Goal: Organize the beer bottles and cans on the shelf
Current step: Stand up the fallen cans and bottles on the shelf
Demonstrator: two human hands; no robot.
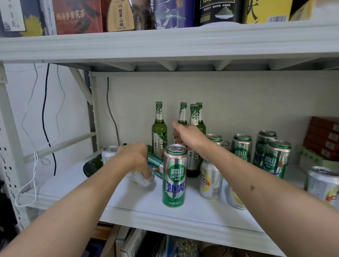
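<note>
Four tall green glass beer bottles [159,129] stand at the back of the white metal shelf [129,197], and your right hand [186,135] is wrapped around one of them in the group on the right. A fifth dark green bottle [92,165] lies on its side at the left. Your left hand [134,156] grips a green and silver can lying on its side [155,165]; a small white thing under it is too blurry to tell. In front stands a tall green and silver can [174,175] that reads "LAOSHAN" and "500ml". Four more green Laoshan cans [277,158] stand at the right. Three silver and yellow cans [210,180] sit near the front, and one silver can [109,154] stands behind your left hand. Up top, a black tin [218,6] shows "12".
</note>
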